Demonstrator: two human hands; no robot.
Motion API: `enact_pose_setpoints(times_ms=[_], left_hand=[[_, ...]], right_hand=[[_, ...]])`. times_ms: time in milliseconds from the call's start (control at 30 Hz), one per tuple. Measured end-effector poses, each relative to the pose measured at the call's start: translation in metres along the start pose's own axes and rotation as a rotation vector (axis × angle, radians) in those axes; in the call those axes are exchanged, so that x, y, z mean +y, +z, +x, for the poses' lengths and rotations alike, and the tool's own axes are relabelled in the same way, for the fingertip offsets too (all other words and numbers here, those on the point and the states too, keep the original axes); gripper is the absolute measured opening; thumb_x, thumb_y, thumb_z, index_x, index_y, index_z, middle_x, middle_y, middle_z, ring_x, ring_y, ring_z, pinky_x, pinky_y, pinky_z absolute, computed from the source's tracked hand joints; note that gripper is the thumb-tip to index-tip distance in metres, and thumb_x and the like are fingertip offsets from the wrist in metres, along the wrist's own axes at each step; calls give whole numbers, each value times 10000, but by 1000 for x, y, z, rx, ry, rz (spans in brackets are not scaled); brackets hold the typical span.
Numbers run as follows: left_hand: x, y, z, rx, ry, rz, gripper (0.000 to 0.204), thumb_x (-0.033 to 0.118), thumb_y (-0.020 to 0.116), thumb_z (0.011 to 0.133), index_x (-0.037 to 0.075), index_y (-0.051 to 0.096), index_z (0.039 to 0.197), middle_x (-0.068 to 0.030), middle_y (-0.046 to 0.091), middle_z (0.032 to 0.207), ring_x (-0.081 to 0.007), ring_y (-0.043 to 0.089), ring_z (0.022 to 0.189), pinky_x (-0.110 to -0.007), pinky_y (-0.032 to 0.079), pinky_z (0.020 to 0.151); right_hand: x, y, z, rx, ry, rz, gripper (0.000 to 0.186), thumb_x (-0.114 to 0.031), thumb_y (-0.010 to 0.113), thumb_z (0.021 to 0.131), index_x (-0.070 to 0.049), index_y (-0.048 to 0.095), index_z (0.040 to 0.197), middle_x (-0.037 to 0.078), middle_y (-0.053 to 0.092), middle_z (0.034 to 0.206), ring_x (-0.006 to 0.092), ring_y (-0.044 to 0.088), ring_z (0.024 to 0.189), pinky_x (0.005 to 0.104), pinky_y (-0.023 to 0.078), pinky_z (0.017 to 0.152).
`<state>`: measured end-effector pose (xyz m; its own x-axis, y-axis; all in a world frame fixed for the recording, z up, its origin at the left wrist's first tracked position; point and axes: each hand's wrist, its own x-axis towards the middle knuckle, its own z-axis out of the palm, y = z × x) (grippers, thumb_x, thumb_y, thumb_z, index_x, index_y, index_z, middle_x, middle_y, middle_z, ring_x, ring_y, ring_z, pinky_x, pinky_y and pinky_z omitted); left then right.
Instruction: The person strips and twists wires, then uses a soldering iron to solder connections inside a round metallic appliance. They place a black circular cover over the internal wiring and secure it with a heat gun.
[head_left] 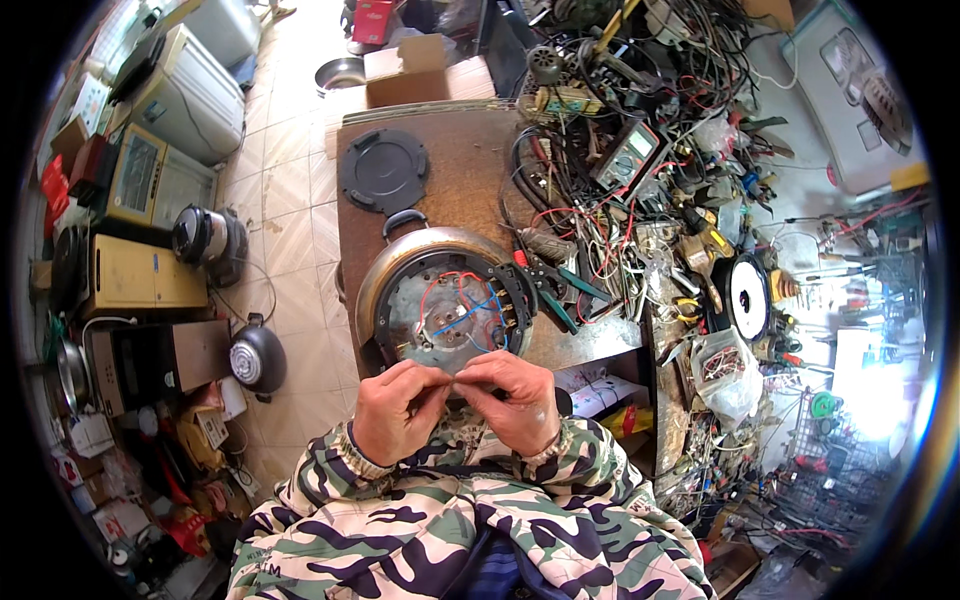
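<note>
On the workbench in front of me lies a round electric cooker base (pixel 375 283), turned so its inside shows, with red and blue wires (pixel 465 318) across a metal plate. Just over its near edge, my left hand (pixel 398 412) and my right hand (pixel 512 402) meet fingertip to fingertip. Both are closed in a pinch. Whatever sits between the fingertips is too small to make out. A black round cover (pixel 384 170) rests flat beyond the base. Close to the base's right side lie pliers with green handles (pixel 560 296).
A heap of tools, cables and parts fills the bench's right side, with a multimeter (pixel 632 152) on it. A white-faced round reel (pixel 748 298) stands farther right. On the tiled floor at left are a dark pot (pixel 257 358) and a cooker (pixel 203 236). Cardboard boxes (pixel 405 72) stand behind the bench.
</note>
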<state>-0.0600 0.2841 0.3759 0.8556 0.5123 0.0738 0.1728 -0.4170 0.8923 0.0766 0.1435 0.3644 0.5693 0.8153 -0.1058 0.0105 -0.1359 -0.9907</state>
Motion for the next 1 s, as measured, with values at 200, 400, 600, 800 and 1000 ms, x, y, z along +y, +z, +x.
enact_pose_setpoints(times_ms=[200, 400, 600, 800, 1000], left_hand=[[-9, -5, 5, -195, 18, -113, 130, -37, 747, 872, -8, 712, 995, -133, 687, 839, -282, 700, 698, -339, 548, 635], [-9, 3, 2, -198, 47, -65, 136, -28, 752, 872, -15, 702, 998, -125, 687, 843, -236, 690, 704, -318, 528, 623], [-14, -5, -6, -313, -136, -229, 85, 18, 700, 954, -17, 700, 1032, -116, 706, 843, -205, 701, 716, -319, 546, 653], [-18, -4, -14, -388, -370, -392, 109, 63, 666, 1003, -22, 690, 1067, -73, 694, 798, -100, 654, 678, -273, 526, 621], [-19, -10, -10, -429, -425, -413, 127, 56, 676, 988, -24, 696, 1084, -68, 695, 810, -87, 656, 691, -262, 523, 621]], right_hand=[[-1, -8, -5, -63, 287, 352, 134, 73, 776, 884, 26, 746, 1006, 47, 706, 981, 81, 675, 881, 241, 555, 768], [15, -14, -9, -115, 245, 210, 136, 27, 785, 888, 8, 754, 1020, 49, 683, 923, 79, 663, 822, 249, 536, 695], [21, -13, -12, -175, 112, 144, 149, 41, 800, 867, 8, 744, 1001, 71, 697, 935, 123, 701, 840, 259, 562, 733], [23, -12, -12, -201, 172, 189, 148, 19, 807, 878, 11, 735, 1007, 46, 722, 924, 103, 697, 863, 251, 568, 756], [25, -5, -17, -149, 431, 404, 130, 2, 802, 897, 12, 727, 1003, 29, 745, 911, 66, 669, 827, 226, 550, 742]])
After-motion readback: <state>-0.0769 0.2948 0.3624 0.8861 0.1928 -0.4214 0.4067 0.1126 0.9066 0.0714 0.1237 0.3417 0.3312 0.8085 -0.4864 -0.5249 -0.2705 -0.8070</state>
